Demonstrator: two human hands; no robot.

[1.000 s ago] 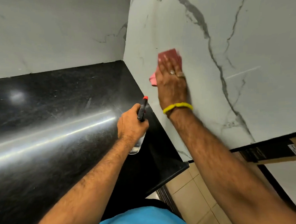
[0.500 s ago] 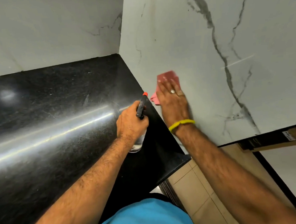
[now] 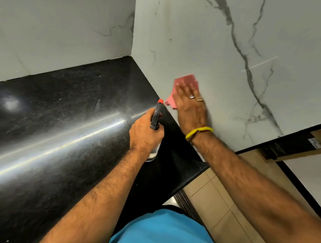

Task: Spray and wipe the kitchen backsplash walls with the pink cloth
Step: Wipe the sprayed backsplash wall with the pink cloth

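Low on the wall [image 3: 217,42], near the counter's [image 3: 61,118] corner, the right hand [image 3: 191,108] is pressing the soft, limp pink cloth [image 3: 185,80] flat, fingers together; the left hand [image 3: 144,135] is gripping the spray bottle [image 3: 155,118].

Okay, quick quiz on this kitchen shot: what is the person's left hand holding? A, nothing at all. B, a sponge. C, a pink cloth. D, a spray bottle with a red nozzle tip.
D: the left hand is wrapped around a spray bottle with a red nozzle tip above the black countertop, while the right hand presses the pink cloth flat against the marble backsplash wall.
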